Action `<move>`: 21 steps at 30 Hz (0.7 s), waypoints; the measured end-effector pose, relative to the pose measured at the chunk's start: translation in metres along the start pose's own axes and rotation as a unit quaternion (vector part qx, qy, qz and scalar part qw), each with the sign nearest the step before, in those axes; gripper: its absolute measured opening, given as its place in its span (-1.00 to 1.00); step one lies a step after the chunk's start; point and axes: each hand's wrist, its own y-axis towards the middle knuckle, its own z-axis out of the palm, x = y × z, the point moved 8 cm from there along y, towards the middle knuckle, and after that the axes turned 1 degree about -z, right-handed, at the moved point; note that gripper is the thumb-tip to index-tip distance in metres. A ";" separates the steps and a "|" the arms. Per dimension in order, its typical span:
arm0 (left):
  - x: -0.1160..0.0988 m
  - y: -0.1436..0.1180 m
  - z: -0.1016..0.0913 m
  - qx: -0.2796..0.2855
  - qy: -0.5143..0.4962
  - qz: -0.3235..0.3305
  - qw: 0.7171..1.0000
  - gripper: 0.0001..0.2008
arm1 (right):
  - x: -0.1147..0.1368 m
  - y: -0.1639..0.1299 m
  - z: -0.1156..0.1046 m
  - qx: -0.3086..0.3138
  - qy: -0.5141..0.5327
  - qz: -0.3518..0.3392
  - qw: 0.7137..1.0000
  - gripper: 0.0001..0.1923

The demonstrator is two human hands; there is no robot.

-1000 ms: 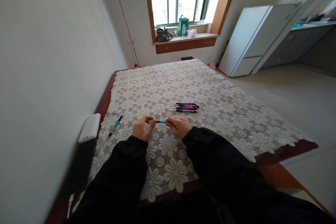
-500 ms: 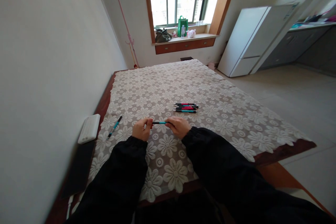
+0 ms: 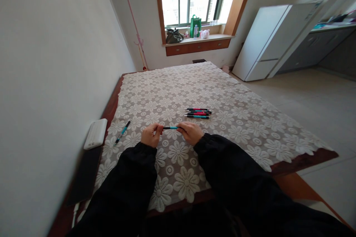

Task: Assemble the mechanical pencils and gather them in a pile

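Head view shows the left hand (image 3: 151, 135) and right hand (image 3: 190, 133) pinching opposite ends of a slim teal pen (image 3: 170, 128) just above the lace floral tablecloth (image 3: 222, 92) — beyond lies a row of pens (image 3: 198, 113), nothing between, with a lone teal pen (image 3: 122, 132) and a white rounded box (image 3: 95, 134) off left.

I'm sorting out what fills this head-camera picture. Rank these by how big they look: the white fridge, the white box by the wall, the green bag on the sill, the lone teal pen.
Largest to smallest:
1. white fridge
2. white box
3. green bag and lone teal pen: look alike, and the bag is much farther away, so unranked.
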 end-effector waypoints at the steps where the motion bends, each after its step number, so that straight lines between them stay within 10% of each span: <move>1: -0.001 0.000 -0.001 -0.006 0.000 0.013 1.000 -0.62 | 0.000 0.000 0.000 0.001 -0.004 0.004 1.000 -0.84; 21: -0.008 -0.001 0.010 0.069 0.022 0.049 0.996 -0.58 | 0.015 -0.003 -0.021 -0.088 -0.078 -0.097 0.988 -0.74</move>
